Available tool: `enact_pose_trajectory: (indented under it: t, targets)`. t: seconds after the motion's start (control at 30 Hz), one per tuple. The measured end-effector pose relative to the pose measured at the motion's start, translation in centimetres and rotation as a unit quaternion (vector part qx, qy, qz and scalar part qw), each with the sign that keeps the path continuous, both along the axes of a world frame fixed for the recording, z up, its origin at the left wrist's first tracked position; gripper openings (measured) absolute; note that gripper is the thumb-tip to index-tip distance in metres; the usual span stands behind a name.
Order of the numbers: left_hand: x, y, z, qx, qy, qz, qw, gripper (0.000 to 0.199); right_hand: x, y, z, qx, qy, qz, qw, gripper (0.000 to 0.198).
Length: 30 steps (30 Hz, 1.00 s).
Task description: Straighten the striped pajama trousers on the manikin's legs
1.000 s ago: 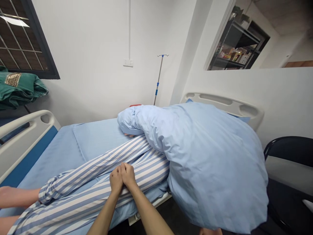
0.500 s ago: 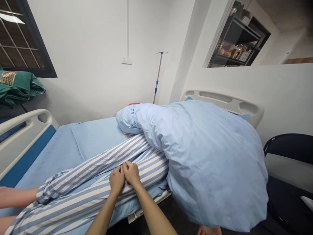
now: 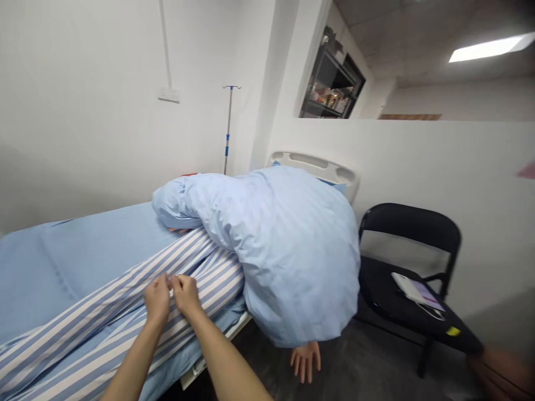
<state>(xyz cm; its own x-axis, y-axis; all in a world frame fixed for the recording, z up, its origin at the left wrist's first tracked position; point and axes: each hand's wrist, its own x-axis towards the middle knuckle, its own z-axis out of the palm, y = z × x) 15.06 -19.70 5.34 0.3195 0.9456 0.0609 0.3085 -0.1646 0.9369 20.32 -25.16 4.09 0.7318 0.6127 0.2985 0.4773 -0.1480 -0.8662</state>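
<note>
My left hand (image 3: 157, 298) and my right hand (image 3: 185, 292) are closed side by side, knuckles up, over the thighs of a person lying on the bed. Under them are blue-and-white striped trousers (image 3: 125, 289); whether my fingers grip the cloth is hidden. To the right of my hands, a bulky light blue quilt (image 3: 288, 239) covers the person's upper body. Below the quilt's lower edge dangles a hand (image 3: 306, 359) of that person, fingers spread. Another bit of a hand shows at the quilt's left end.
The bed (image 3: 75, 239) has a blue sheet and a pale headboard (image 3: 309, 161). An IV pole (image 3: 228, 122) stands behind it. On the right, a black folding chair (image 3: 409, 223) carries a white device with a cable (image 3: 418, 292). A blurred co-worker's arm (image 3: 501, 365) enters at the lower right.
My view has swung right, bringing the chair, the dangling hand and a co-worker's arm into sight. My hands stay closed together over the trousers.
</note>
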Motion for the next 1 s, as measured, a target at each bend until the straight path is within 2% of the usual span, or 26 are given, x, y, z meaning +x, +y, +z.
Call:
enact_pose_trajectory:
  t: [0.07,0.2,0.3,0.47,0.67,0.73,0.87,1.0]
  targets:
    - [0.3,-0.2,-0.6,-0.020,0.005,0.020,1.000,0.031,0.1,0.0,-0.2,-0.004,0.005,-0.005,1.000,0.042]
    - [0.0,-0.3,-2.8,0.087,0.120,-0.057,0.987,0.034,0.2,0.0,-0.6,-0.024,-0.001,-0.027,0.999,0.039]
    - [-0.1,0.0,-3.6,0.114,0.152,-0.077,0.979,0.035,0.2,0.1,-0.7,-0.034,-0.014,-0.045,0.998,0.035]
    - [0.2,0.5,-3.2,0.118,0.195,-0.070,0.971,0.026,0.4,0.3,-0.7,-0.075,-0.040,-0.045,0.995,0.033]
    - [0.6,0.3,-2.9,0.117,0.247,-0.079,0.959,0.024,1.2,0.2,1.1,-0.220,-0.120,-0.046,0.967,0.029]
    - [0.5,0.2,-2.8,0.121,0.259,-0.080,0.955,0.023,1.6,0.3,1.6,-0.241,-0.153,-0.030,0.958,0.028]
    - [0.4,-0.1,-2.5,0.144,0.240,-0.102,0.955,0.031,2.3,0.0,1.3,-0.223,-0.185,-0.021,0.957,0.025]
    - [0.4,-0.6,-2.2,0.149,0.212,-0.088,0.962,0.035,2.6,-0.6,-0.1,-0.181,-0.165,-0.045,0.968,0.034]
